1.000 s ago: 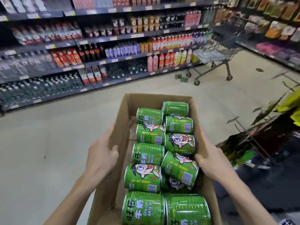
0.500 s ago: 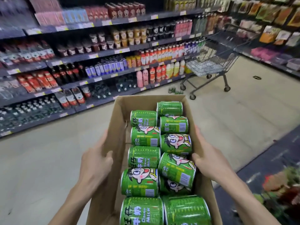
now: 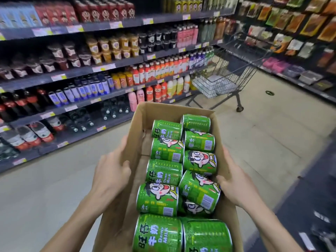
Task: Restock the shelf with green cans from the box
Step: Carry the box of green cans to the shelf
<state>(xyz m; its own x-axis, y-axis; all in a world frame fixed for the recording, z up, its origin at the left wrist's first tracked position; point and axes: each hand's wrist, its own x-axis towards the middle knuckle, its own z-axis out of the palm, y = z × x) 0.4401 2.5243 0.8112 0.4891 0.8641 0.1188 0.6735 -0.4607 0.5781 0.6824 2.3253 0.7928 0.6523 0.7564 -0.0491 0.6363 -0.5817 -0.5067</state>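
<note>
Shelf (image 3: 101,84) nearer | both hands grip box (image 3: 174,110) walls, cans (image 3: 163,171) between

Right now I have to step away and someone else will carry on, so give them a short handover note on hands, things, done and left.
Left hand: grips the left wall of the brown cardboard box, thumb over the rim.
Right hand: holds the right wall, thumb inside by the cans.
Green drink cans: all lying on their sides in the carried box.
Done: box brought into the drinks aisle.
Left: every can has yet to go on the dark shelf.
</note>
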